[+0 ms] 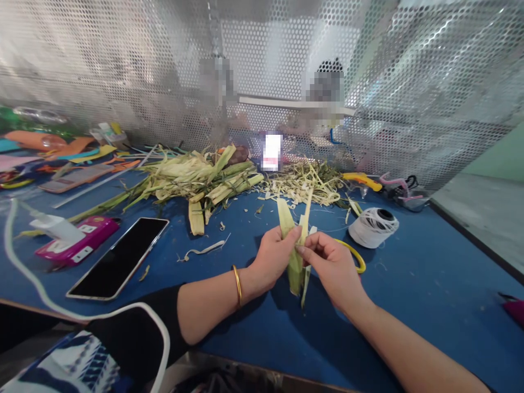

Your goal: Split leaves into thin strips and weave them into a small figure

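Observation:
My left hand (275, 252), with a gold bangle at the wrist, is closed on a broad pale-green leaf strip (293, 275) that stands nearly upright above the table. My right hand (331, 265) pinches beside it, thumb and forefinger pressed on a narrower yellowish leaf strip (308, 213). The two hands almost touch. Below them hangs another thin strip end (305, 286). Part of a yellow ring-shaped handle (360, 259) shows behind my right hand; the rest is hidden. A spool of white thread (373, 227) stands just beyond that.
Behind lie a heap of long leaves (184, 177) and shredded scraps (307, 180) against a perforated metal screen (282, 49). Left are a phone (118, 259), a magenta power strip (77, 243) and a white cable (36, 286). Safety glasses (405, 194) rest at the right.

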